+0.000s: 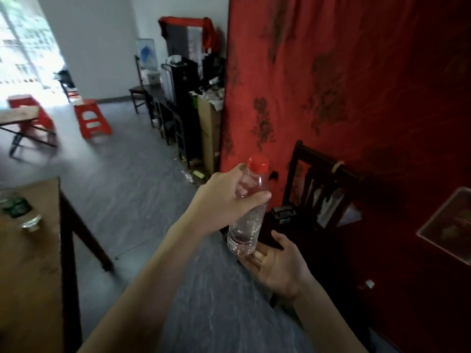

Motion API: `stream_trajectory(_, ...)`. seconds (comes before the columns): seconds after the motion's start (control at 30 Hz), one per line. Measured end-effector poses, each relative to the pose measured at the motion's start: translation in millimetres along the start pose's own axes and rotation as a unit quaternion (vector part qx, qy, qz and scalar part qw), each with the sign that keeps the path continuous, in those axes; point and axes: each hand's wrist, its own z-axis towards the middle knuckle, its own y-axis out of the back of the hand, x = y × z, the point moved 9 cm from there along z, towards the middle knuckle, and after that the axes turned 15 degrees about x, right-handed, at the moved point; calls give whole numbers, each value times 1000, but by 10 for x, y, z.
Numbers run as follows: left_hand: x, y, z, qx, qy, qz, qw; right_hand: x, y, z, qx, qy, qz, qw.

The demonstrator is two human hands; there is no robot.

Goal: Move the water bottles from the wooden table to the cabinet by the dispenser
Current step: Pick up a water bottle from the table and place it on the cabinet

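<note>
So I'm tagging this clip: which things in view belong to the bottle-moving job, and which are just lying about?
Job:
- red-capped bottle, in left hand's grip
- right hand, open beneath it
- green-label bottle on wooden table
- dispenser

Lying about:
- red stools
- dark chair
- cardboard box

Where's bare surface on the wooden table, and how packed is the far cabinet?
Wooden table: bare from the green-label bottle near its far end toward the camera. Cabinet under the dispenser looks crowded; blur hides any gaps. Left hand grips the red-capped bottle; right hand open under it.
</note>
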Motion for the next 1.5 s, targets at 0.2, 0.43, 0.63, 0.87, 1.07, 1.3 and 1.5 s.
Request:
stream_trajectory(0.2, 163, 311, 393, -96, 53, -3, 994, 613, -89, 546, 34, -60, -25, 997)
stream_trajectory(0.43, 396, 669, 454, -165, 105, 31, 980, 669, -335, 1171, 67, -142, -45, 987)
stream_trajectory(0.63, 763, 986, 432, -196, 135, 39, 970, 605, -568, 1703, 84, -193, -64, 975)
stream_trajectory(0.87, 1472, 1444, 612, -210, 158, 43, 964, 540, -929, 2470, 80, -220, -81, 969)
stream_trajectory(1.07, 2169, 2116, 909, -220, 173, 45, 959, 634, -1377, 3398, 72, -226, -110, 965)
stream_trajectory(1.3, 2768, 2706, 1308, -228, 165, 42, 959, 754, -1778, 4256, 78, -226, -102, 966)
stream_trajectory(1.5, 3214, 2985, 1717, -210, 162, 45, 963, 882, -1923, 4958, 75, -241, -91, 963)
